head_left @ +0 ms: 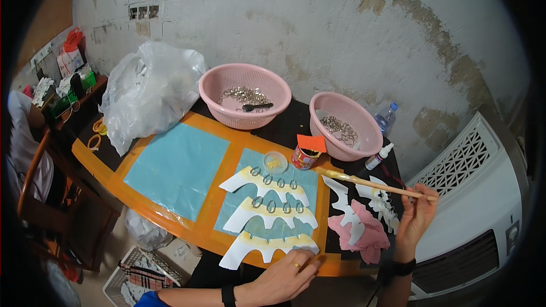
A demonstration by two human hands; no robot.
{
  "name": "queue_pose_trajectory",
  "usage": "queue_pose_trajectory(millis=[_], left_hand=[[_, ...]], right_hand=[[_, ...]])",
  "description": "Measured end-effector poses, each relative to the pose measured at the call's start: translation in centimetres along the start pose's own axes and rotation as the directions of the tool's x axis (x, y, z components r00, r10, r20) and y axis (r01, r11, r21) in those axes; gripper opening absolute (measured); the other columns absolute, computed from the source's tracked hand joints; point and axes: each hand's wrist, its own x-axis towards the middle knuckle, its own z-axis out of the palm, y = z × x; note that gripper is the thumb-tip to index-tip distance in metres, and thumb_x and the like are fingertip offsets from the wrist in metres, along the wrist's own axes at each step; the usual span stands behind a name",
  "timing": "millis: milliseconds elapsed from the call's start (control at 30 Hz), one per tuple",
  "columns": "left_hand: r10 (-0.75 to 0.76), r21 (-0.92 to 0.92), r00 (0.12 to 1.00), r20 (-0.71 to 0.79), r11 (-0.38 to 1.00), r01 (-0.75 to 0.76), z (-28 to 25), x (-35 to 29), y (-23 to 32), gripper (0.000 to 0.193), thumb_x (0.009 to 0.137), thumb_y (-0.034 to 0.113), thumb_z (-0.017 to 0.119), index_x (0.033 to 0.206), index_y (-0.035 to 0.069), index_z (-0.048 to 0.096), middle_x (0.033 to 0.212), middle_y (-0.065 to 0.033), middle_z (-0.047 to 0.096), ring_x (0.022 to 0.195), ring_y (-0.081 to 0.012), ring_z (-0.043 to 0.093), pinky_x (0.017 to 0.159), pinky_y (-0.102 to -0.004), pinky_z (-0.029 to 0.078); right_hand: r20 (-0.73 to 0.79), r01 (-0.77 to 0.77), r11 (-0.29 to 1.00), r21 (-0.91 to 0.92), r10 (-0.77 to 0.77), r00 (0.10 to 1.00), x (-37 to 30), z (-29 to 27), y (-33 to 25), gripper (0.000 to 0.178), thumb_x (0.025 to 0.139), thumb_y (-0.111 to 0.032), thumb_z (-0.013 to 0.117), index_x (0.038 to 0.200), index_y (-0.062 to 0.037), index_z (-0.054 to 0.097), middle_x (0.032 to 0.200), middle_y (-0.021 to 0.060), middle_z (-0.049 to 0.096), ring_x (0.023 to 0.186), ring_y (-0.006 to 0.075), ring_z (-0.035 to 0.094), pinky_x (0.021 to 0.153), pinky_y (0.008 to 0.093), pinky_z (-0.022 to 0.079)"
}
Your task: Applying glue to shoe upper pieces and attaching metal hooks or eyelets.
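Three white scalloped cut-out pieces lie one below another on the blue sheet. The far piece (244,180) and the middle piece (244,215) each carry a row of oval metal rings along a yellowish, glue-like smear. On the nearest piece (250,250) the smear shows, with small upright bits along its upper edge. My left hand (287,277) rests at that piece's right end, fingers curled together; what the fingertips hold is hidden. My right hand (417,216), raised at the right, grips a long wooden stick (375,183) whose far end is coated in yellowish paste.
Pink baskets (247,117) (347,149) hold metal rings. Between them and the pieces stand a red tin (304,156) and a small clear dish (276,162). A pink cloth (367,236) lies right, a plastic bag (153,91) far left. A person (31,136) sits left.
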Motion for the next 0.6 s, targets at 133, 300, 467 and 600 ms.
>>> queue_pose_trajectory(millis=[133, 300, 467, 600], left_hand=[[-0.018, 0.008, 0.999, -0.047, 1.000, 0.018, -2.7, -0.8, 0.2, 0.043, 0.090, 0.008, 0.066, 0.132, 0.005, 0.057, 0.114, -0.0139, 0.057, 0.101, -0.0333, 0.058, 0.082, -0.0411, 0.050], [-0.219, 0.200, 0.966, -0.134, 0.949, 0.243, -7.3, -3.9, -1.2, 0.028, 0.091, 0.012, 0.071, 0.116, 0.002, 0.063, 0.108, -0.0160, 0.060, 0.096, -0.0337, 0.060, 0.084, -0.0419, 0.050], [-0.432, 0.279, 0.868, -0.246, 0.826, 0.490, -10.3, -6.9, -3.0, 0.032, 0.083, 0.009, 0.076, 0.111, 0.002, 0.061, 0.103, -0.0151, 0.059, 0.094, -0.0347, 0.060, 0.077, -0.0421, 0.052], [-0.567, 0.217, 0.777, -0.273, 0.750, 0.624, -10.0, -8.3, -3.5, 0.030, 0.085, 0.013, 0.076, 0.109, 0.003, 0.061, 0.101, -0.0151, 0.060, 0.090, -0.0343, 0.062, 0.075, -0.0426, 0.053]], right_hand=[[0.080, -0.218, 0.962, 0.161, 0.208, 0.975, 0.4, 1.4, 4.5, 0.014, 0.103, -0.011, 0.057, 0.113, -0.0034, 0.051, 0.110, 0.0141, 0.061, 0.100, 0.0247, 0.069, 0.081, 0.0336, 0.064], [0.054, -0.495, 0.827, 0.267, 0.500, 0.864, -0.8, 4.0, 10.5, 0.012, 0.103, -0.012, 0.060, 0.111, -0.0053, 0.054, 0.105, 0.0106, 0.065, 0.101, 0.0252, 0.069, 0.089, 0.0379, 0.061], [0.064, -0.581, 0.787, 0.208, 0.582, 0.811, -1.1, 4.5, 14.0, 0.017, 0.102, -0.015, 0.062, 0.109, -0.0033, 0.053, 0.105, 0.0104, 0.062, 0.100, 0.0228, 0.067, 0.096, 0.0412, 0.058], [0.126, -0.709, 0.682, 0.181, 0.699, 0.704, -1.0, 5.5, 13.7, 0.016, 0.104, -0.014, 0.059, 0.107, 0.0021, 0.059, 0.106, 0.0161, 0.065, 0.103, 0.0252, 0.068, 0.100, 0.0392, 0.057]])
